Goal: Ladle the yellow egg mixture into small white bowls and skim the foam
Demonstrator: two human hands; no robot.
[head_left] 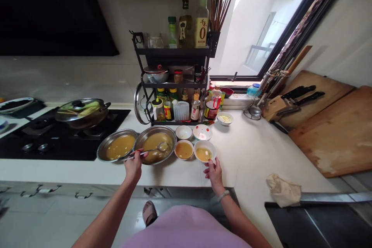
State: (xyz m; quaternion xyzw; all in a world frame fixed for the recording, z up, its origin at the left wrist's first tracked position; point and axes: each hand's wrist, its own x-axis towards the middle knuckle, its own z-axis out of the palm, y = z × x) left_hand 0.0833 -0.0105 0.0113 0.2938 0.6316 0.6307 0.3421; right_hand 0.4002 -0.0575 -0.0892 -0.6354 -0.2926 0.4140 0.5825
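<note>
My left hand [134, 164] is closed round the handle of a metal ladle [162, 147], whose bowl is over the large steel basin [173, 133] of yellowish soup. A second steel basin [100, 148] with similar soup stands to its left. With fingers and thumb, my right hand [214, 172] grips the near rim of a white bowl [214, 148] that has some soup and pale bits in it. Beside that bowl sits another bowl of soup [184, 150]. Behind them are a plain white bowl [183, 132] and a bowl with red patterns [202, 132].
A lidded pan [83, 113] stands on the black hob [17, 139]. The black spice rack [174, 51] holds bottles and jars at the back. To the right are a small bowl [224, 118], a knife block [273, 107], cutting boards [334, 139], a cloth [284, 190] and the sink [319, 223].
</note>
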